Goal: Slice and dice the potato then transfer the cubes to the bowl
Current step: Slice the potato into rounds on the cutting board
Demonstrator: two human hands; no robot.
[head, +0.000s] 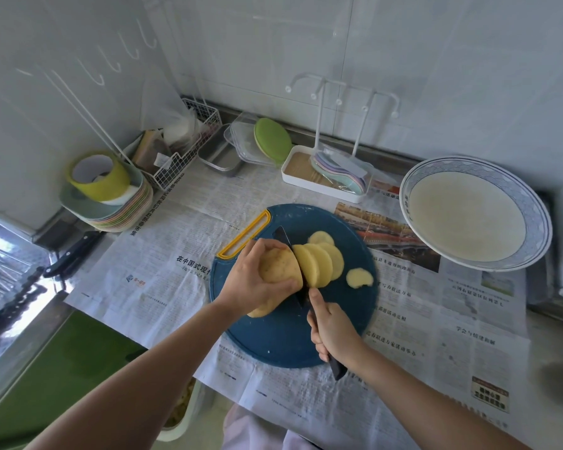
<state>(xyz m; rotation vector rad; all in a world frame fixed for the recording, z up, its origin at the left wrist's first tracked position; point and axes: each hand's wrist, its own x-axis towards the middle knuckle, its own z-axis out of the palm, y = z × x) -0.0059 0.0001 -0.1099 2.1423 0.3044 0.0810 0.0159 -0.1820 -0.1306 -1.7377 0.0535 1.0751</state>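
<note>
Bowl [538, 222]: blue-patterned rim, pale inside, no potato in it; sits on newspaper [176, 287] right of cutting board [273, 336], apart from it.
Wire basket [182, 157] far left holds packets. White tray [322, 186] behind board holds pastel plates.
Potato [278, 266] on board centre, left hand [251, 280] curled round it. Fanned slices [322, 264] lean against knife [282, 237]; one slice [359, 278] lies loose.
Right hand [333, 329] clamped on knife handle, blade down between potato and slices.
Board's near half bare. Open newspaper between board and bowl.
</note>
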